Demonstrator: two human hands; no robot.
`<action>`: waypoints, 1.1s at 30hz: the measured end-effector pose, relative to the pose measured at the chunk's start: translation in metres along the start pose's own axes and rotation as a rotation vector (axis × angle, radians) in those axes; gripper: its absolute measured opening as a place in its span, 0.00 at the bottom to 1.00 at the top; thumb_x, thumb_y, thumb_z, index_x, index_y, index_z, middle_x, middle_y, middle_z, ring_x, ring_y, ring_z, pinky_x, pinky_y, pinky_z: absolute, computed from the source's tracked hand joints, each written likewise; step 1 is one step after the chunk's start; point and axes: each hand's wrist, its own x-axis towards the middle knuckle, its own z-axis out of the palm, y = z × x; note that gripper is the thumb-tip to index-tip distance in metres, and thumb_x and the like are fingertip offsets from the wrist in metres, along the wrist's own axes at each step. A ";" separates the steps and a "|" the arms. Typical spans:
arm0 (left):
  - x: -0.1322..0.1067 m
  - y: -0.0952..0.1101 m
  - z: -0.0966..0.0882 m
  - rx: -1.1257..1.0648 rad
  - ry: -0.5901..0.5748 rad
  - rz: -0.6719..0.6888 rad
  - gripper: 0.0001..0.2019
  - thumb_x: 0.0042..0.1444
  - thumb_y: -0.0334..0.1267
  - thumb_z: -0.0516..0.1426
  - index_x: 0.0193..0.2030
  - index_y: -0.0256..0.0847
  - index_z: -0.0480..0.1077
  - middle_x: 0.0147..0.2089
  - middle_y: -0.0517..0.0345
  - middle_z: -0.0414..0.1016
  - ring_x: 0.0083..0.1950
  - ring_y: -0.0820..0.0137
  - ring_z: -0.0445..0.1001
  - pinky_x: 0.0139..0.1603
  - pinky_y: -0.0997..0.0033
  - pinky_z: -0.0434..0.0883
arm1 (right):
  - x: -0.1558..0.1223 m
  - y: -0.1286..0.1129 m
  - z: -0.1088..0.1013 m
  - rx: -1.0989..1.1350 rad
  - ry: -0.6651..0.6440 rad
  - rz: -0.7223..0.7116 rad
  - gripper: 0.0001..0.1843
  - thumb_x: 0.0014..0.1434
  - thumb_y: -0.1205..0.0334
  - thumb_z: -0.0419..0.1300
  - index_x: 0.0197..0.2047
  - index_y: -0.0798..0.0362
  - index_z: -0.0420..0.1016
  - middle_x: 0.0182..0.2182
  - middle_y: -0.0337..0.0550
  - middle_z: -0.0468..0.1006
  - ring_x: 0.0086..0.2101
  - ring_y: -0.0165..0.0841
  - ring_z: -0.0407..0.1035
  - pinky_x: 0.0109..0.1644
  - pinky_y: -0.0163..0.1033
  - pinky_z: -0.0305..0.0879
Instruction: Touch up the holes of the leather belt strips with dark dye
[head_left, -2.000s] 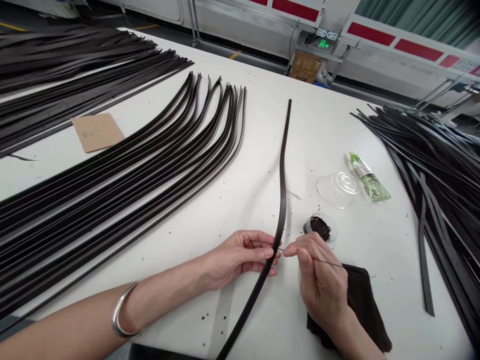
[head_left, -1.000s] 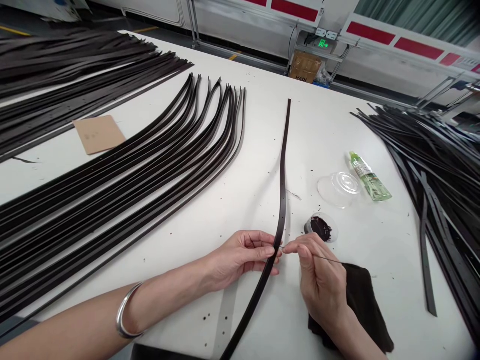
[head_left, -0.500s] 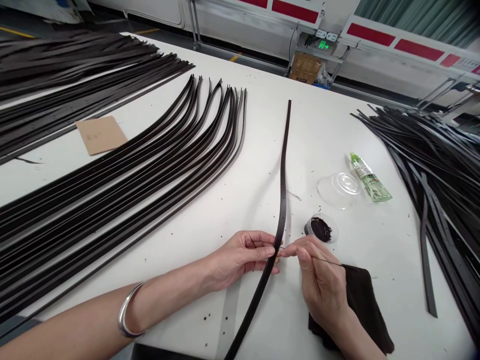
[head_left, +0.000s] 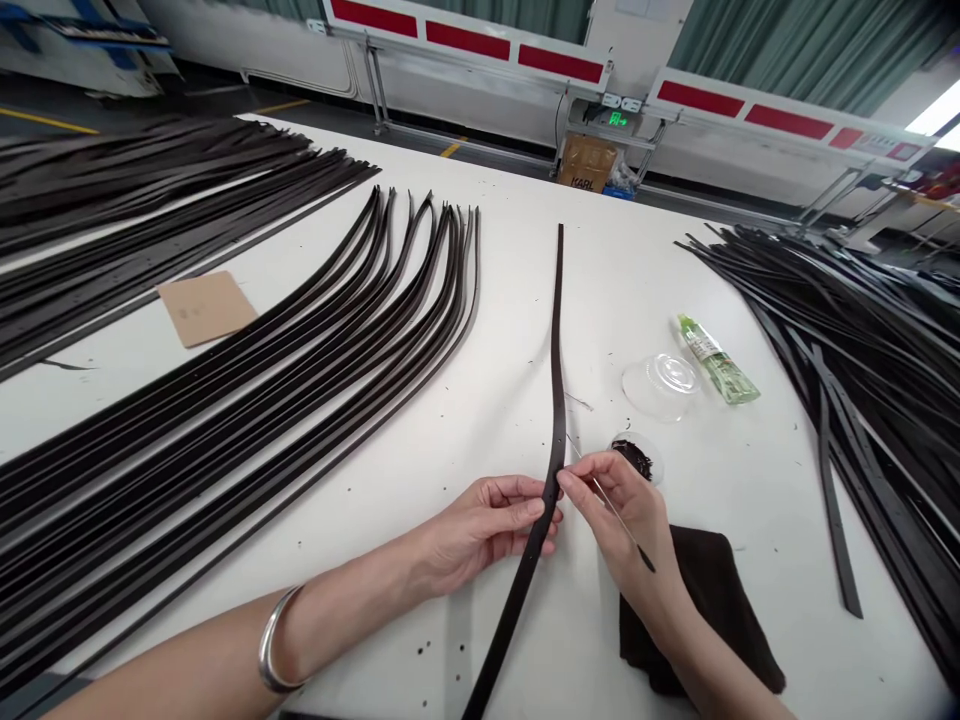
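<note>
A long black strap (head_left: 556, 385) with small holes runs from the front edge of my view towards the back of the white table. My left hand (head_left: 484, 530) is closed on its middle, thumb on the front face and fingers behind. My right hand (head_left: 630, 515) holds a thin metal rod (head_left: 615, 510) with a dark end, slanting across the fingers. Its thumb and index fingertip pinch the strap's right edge, just above my left thumb. Partly behind the right hand stands a small clear cup (head_left: 660, 468) of dark material. A black cloth (head_left: 712, 610) lies beneath the right forearm.
Rows of black straps (head_left: 300, 400) cover the left side, with a brown card (head_left: 208, 308) among them. Another pile of straps (head_left: 862, 350) lies on the right. A clear lid (head_left: 645, 388) and a green tube (head_left: 720, 360) lie beyond the cup.
My right hand has moved up along the strap, and its fingertips now pinch the edge. The rod has turned, its dark end now pointing down towards the wrist. My view has tilted up.
</note>
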 end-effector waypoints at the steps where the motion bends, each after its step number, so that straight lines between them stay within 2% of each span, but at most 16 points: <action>1: -0.001 0.000 0.000 0.003 -0.008 -0.006 0.08 0.60 0.34 0.61 0.44 0.34 0.76 0.38 0.52 0.77 0.37 0.73 0.76 0.45 0.70 0.74 | 0.004 -0.003 -0.001 0.029 0.011 0.015 0.10 0.58 0.55 0.64 0.35 0.54 0.72 0.30 0.41 0.76 0.31 0.32 0.72 0.34 0.36 0.70; 7: -0.005 -0.001 -0.001 0.000 -0.043 -0.057 0.10 0.56 0.35 0.64 0.44 0.33 0.77 0.38 0.51 0.78 0.37 0.72 0.76 0.45 0.67 0.76 | 0.032 -0.025 -0.008 0.107 0.106 0.125 0.14 0.54 0.53 0.67 0.35 0.54 0.72 0.26 0.37 0.73 0.27 0.27 0.67 0.30 0.32 0.64; 9: -0.005 0.000 -0.001 0.005 -0.030 -0.047 0.10 0.54 0.34 0.66 0.43 0.33 0.77 0.37 0.52 0.79 0.36 0.72 0.76 0.44 0.67 0.76 | 0.034 -0.025 -0.013 0.098 0.086 0.112 0.14 0.56 0.52 0.66 0.38 0.53 0.74 0.31 0.39 0.76 0.31 0.28 0.69 0.34 0.34 0.67; 11: -0.005 0.000 -0.002 0.009 -0.008 -0.040 0.10 0.53 0.34 0.66 0.41 0.34 0.77 0.37 0.52 0.79 0.35 0.72 0.76 0.43 0.68 0.76 | 0.031 -0.022 -0.024 0.084 0.080 0.053 0.15 0.59 0.52 0.62 0.44 0.52 0.75 0.41 0.44 0.79 0.38 0.32 0.73 0.43 0.39 0.71; 13: -0.005 0.000 -0.001 0.005 0.035 -0.043 0.09 0.52 0.34 0.67 0.40 0.35 0.76 0.37 0.53 0.79 0.35 0.72 0.76 0.43 0.69 0.75 | 0.026 -0.015 -0.039 0.070 0.108 0.013 0.18 0.64 0.50 0.57 0.52 0.50 0.73 0.49 0.47 0.77 0.43 0.35 0.73 0.48 0.44 0.71; 15: -0.005 0.001 0.001 0.009 0.091 -0.051 0.10 0.52 0.34 0.67 0.41 0.36 0.75 0.38 0.53 0.78 0.37 0.72 0.76 0.44 0.69 0.75 | 0.023 -0.008 -0.057 0.004 0.153 0.018 0.20 0.67 0.49 0.52 0.54 0.50 0.72 0.47 0.47 0.78 0.41 0.35 0.74 0.47 0.45 0.70; 18: -0.004 0.002 0.003 0.042 0.135 -0.075 0.11 0.54 0.35 0.66 0.43 0.37 0.74 0.39 0.53 0.78 0.39 0.71 0.75 0.45 0.67 0.76 | 0.024 0.004 -0.076 -0.279 0.217 -0.010 0.20 0.68 0.48 0.49 0.44 0.51 0.77 0.35 0.44 0.79 0.35 0.34 0.71 0.42 0.43 0.68; 20: -0.004 0.002 0.003 0.059 0.128 -0.090 0.10 0.54 0.34 0.66 0.43 0.37 0.74 0.39 0.54 0.77 0.39 0.71 0.74 0.45 0.66 0.76 | 0.026 0.013 -0.079 -0.490 0.222 -0.098 0.21 0.69 0.50 0.47 0.35 0.51 0.76 0.30 0.42 0.76 0.35 0.34 0.69 0.42 0.41 0.65; 22: -0.003 0.003 0.002 0.064 0.114 -0.093 0.10 0.54 0.34 0.66 0.42 0.37 0.74 0.39 0.54 0.76 0.38 0.72 0.73 0.45 0.66 0.75 | 0.028 0.022 -0.075 -0.606 0.192 -0.172 0.22 0.70 0.52 0.46 0.30 0.51 0.72 0.27 0.40 0.74 0.35 0.34 0.67 0.42 0.41 0.64; 27: -0.001 0.001 -0.001 0.074 0.117 -0.081 0.10 0.56 0.34 0.65 0.44 0.38 0.73 0.40 0.54 0.75 0.39 0.72 0.73 0.44 0.65 0.75 | 0.028 0.035 -0.064 -0.648 0.142 -0.236 0.19 0.70 0.57 0.45 0.29 0.50 0.68 0.27 0.39 0.73 0.35 0.34 0.65 0.42 0.41 0.62; 33: -0.002 0.001 -0.002 0.072 0.123 -0.090 0.10 0.56 0.33 0.65 0.43 0.38 0.72 0.40 0.54 0.75 0.39 0.71 0.73 0.44 0.64 0.74 | 0.029 0.038 -0.064 -0.672 0.130 -0.284 0.17 0.70 0.60 0.47 0.30 0.50 0.68 0.27 0.40 0.73 0.34 0.34 0.64 0.42 0.41 0.62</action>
